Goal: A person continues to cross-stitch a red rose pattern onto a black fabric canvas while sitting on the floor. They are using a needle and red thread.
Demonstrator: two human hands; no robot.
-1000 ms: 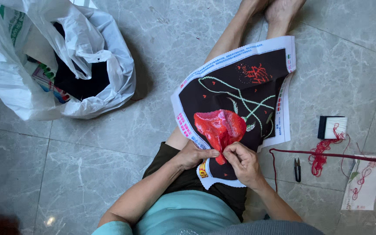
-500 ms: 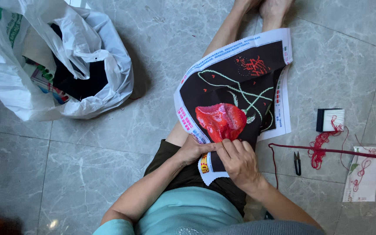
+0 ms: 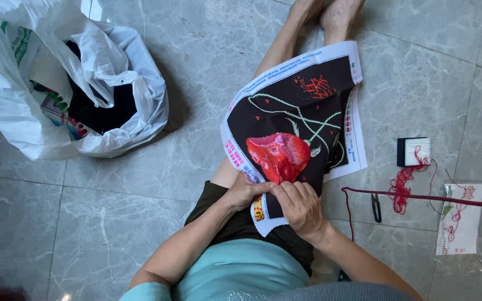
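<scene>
Pinching the lower edge of the cloth with both hands: left hand closed on the white border from the left, fingers curled under; right hand closed over the same edge from the right, thumb and fingertips pressed on the fabric just below the red patch. Touching each other, knuckle to fingertip, at that edge.

Left to right: white bag open on the floor at far left, dark cloth and coloured packets inside; then bare grey tiles; then the cloth across the lap and the outstretched legs; then scissors, a tangle of red thread, a black-and-white card and a paper sheet on the floor at right, well apart from the hands. One long red thread stretched taut from the right edge towards the cloth's lower right.

Against the earlier frames: cloth drawn up and turned a little, its far end nearer the feet, more of the white lower border showing below the hands. Right hand shifted lower and nearer the body. Bag, scissors, card and sheet unmoved.

Cloth itself: black ground with a white printed border, coloured marks along the edges. Stitched red patch, rose-like, near the middle, bright and slightly raised. Thin green and white lines curving above it, like stems. Small red motif near the far end. Surface bowed over the legs, lower corner curled.
</scene>
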